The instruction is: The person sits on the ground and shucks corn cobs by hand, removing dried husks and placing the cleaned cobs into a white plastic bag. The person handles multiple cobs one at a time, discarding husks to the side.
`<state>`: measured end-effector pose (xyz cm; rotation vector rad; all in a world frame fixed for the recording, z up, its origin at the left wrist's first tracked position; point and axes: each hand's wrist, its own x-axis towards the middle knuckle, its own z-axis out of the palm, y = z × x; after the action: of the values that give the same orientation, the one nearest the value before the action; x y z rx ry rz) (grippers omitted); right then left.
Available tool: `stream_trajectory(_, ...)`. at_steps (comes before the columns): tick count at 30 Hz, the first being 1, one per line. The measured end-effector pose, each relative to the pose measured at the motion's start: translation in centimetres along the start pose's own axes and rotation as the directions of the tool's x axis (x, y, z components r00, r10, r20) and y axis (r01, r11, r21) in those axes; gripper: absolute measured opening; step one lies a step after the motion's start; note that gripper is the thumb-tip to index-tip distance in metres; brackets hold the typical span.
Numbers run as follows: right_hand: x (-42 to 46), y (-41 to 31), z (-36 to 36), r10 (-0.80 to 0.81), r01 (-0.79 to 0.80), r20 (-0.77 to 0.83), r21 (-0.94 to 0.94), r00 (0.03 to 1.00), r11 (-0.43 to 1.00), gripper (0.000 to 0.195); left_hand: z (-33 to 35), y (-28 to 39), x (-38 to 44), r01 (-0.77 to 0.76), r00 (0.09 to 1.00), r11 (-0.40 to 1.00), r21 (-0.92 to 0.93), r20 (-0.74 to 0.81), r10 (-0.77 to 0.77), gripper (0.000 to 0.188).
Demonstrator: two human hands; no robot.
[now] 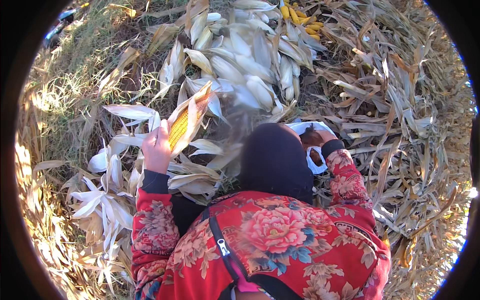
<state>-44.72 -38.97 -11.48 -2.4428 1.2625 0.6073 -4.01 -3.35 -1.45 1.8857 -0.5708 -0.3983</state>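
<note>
My left hand (pixel 156 146) holds an ear of corn (pixel 180 128) by its lower end. Its husk is partly open, with yellow kernels showing and brownish silk at the upper tip. Over at the right, my right hand (pixel 323 137) is at the rim of a white plastic bag (pixel 318 126); the fingers are partly hidden, and dark reddish-brown matter shows inside the bag. Whether they grip anything cannot be told. A dark-clad knee (pixel 277 161) lies between the two hands.
Beyond the hands lies a pile of unhusked corn ears (pixel 240 63). Husked yellow cobs (pixel 296 17) lie at the top. Empty pale husks (pixel 99 198) are scattered at left, and dry corn stalks (pixel 378 150) cover the right side.
</note>
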Motion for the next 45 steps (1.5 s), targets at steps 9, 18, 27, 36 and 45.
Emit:
stream_trajectory(9, -5.4, -13.5, -12.9, -0.299, 0.422, -0.518, 0.136, 0.802, 0.896, 0.022, -0.1, 0.0, -0.2, -0.015, 0.998, 0.998, -0.066, 0.059, 0.019, 0.034)
stream_trajectory(18, -2.7, -32.6, -11.6, -0.568, 0.404, -0.131, 0.829, 0.812, 0.386, 0.044, 0.3, 3.0, -0.5, 0.126, 0.985, 0.966, -0.225, 0.146, -0.095, 0.041)
stream_trajectory(27, -1.0, -32.2, -11.4, -0.620, -0.056, 0.077, 0.997, 0.781, 0.054, 0.026, -0.8, 2.8, 0.2, 0.068, 0.980, 0.973, -0.222, 0.198, -0.024, 0.035)
stream_trajectory(36, -2.9, -31.2, -11.9, -0.433, 0.345, -0.148, 0.838, 0.889, 0.423, 0.033, 1.4, -0.2, 0.1, 0.446, 0.894, 0.615, -0.650, 0.345, -0.284, 0.030)
stream_trajectory(45, -2.6, -5.4, -10.4, 0.100, -0.133, 0.088, 0.640, 0.991, 0.757, 0.027, 1.0, 0.0, 0.2, 0.341, 0.936, 0.679, -0.650, 0.171, -0.307, 0.034)
